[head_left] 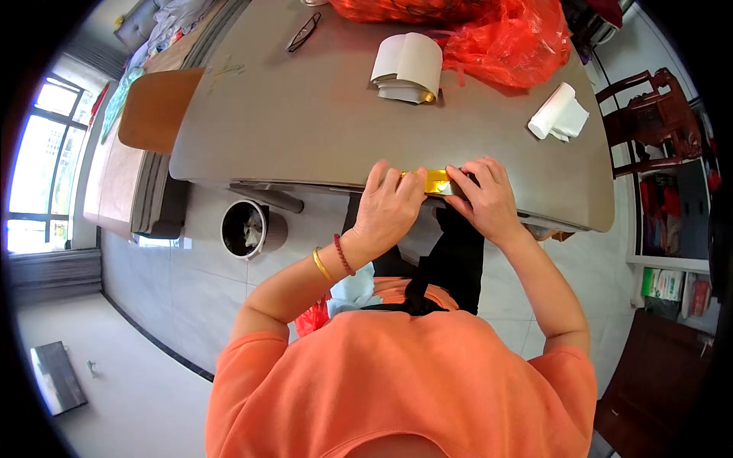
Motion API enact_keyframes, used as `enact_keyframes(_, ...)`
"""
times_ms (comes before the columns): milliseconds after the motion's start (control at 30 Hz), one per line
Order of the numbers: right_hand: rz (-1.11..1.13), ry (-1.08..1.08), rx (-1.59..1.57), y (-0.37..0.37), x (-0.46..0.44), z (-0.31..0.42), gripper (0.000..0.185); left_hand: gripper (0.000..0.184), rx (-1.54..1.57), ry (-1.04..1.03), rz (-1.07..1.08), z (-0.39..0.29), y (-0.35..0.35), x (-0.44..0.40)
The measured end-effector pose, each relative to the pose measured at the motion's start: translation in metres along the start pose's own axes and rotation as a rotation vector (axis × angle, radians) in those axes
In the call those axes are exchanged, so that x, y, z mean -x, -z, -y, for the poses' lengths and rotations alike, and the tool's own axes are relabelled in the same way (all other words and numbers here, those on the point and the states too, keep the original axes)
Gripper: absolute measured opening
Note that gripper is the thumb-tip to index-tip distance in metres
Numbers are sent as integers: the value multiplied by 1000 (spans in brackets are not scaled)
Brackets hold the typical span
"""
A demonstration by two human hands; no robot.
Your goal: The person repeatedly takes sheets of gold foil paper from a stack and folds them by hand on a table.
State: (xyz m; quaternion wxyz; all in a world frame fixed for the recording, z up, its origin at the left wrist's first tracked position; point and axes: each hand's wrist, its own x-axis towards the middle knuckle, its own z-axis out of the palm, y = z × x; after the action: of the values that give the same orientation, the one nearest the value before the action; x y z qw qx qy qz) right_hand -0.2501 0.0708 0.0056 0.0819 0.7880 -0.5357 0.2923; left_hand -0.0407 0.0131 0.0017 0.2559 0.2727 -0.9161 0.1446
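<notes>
A shiny gold piece (pixel 438 182) lies at the front edge of the grey-brown table (pixel 305 130), between my two hands. My left hand (pixel 388 204) has its fingers bent over the left end of it. At its right end, my right hand (pixel 489 200) pinches it between thumb and fingers. Beyond my hands stands a stack of white paper sheets (pixel 408 65), curled over, with a bit of gold at its lower edge. A white paper roll (pixel 553 112), partly unrolled, is to the right.
Red plastic bags (pixel 504 46) cover the table's far right. Folded glasses (pixel 303 33) lie at the far left. A waste bin (pixel 246 229) stands on the floor at left, with an orange-brown chair (pixel 160 111) beside the table and a carved wooden chair (pixel 653 118) at right.
</notes>
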Motion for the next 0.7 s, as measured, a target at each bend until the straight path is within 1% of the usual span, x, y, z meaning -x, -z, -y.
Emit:
enact_keyframes(67,-22,-7,-21,2,0,2,44,40,47,-8,-21,3,-5,1)
enact_keyframes(133,-43,-21,-55,5,-2,5,40,32,144,3,-55,7,-5,-1)
enact_keyframes(167,-52,-74,-113,3,1,7,37,28,193,8,-71,8,-4,-1)
enact_keyframes(233,-71,-181,-229,-1,6,10,31,19,428,150,-47,7,1,-4)
enact_keyframes(267,-79,-329,-460,-1,9,12,28,15,546,220,-34,6,4,-7)
enact_keyframes(333,-96,-627,-926,1,10,20,22,13,882,444,108,5,13,-11)
enact_keyframes(367,-98,-678,-1074,4,9,24,21,15,1047,555,184,4,16,-11)
enact_keyframes(433,-101,-767,-1372,10,4,31,17,20,1167,601,233,3,18,-12)
enact_keyframes(567,-116,-760,-1443,9,5,37,19,26,1443,762,409,7,11,-10)
enact_keyframes(667,-103,-743,-1457,7,6,36,20,30,1640,831,339,1,8,-12)
enact_keyframes(700,-105,-740,-1453,9,5,37,20,28,1686,828,368,2,8,-11)
